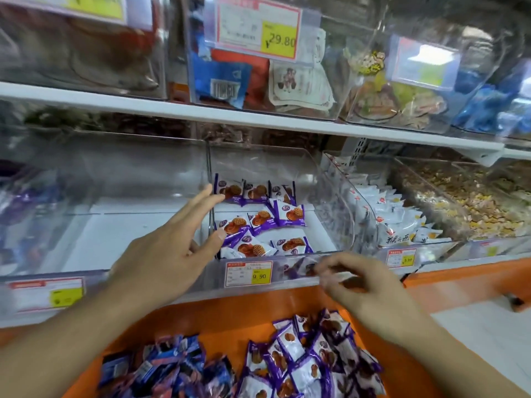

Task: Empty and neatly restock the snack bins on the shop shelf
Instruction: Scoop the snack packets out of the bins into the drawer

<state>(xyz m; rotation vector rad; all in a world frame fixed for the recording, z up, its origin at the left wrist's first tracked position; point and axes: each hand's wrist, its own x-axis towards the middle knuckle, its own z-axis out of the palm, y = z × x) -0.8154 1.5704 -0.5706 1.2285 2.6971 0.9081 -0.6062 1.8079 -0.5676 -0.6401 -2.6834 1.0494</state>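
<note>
Snack bin (pixel 330 202) between spread left hand (pixel 161 254) and blurred, perhaps empty-pinching right hand (pixel 365 285).

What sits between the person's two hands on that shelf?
In the head view, the clear bin's front lip with its 9.90 price tag lies between the left hand and the right hand; purple snack packets sit behind it.

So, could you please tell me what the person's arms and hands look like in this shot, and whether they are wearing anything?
Both forearms come in bare from the bottom corners: no sleeves show in frame. The left hand wears no glove, ring, watch or wristband that I can see, and its thumbnail is short and unpainted. The right hand also looks bare, but its fingers are motion-blurred, so a thin ring could go unseen.
</note>
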